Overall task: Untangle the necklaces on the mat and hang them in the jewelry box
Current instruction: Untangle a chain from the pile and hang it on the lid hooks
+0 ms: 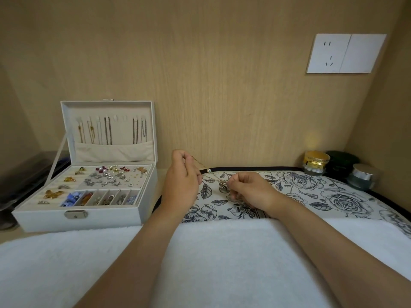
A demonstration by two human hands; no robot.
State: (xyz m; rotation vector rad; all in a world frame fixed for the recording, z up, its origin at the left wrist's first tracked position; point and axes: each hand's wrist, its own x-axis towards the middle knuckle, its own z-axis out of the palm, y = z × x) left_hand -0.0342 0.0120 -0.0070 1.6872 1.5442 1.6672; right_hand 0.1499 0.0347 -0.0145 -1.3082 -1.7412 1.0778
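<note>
Already, several chains (107,131) hang from the hooks in the raised lid of the jewelry box (77,221) at the left of the frame, and a couple of hooks between them look free. At centre frame you hold a gold necklace (201,163) just above the floral mat (333,196). Your left hand (181,183) has its fingers curled and pinched on the chain's upper end, and your right hand (250,192) pinches the small knotted cluster by the pendant. I judge the work well along but unfinished: this tangle needs teasing apart, then hanging. Whether one strand or two are caught there, I cannot tell.
</note>
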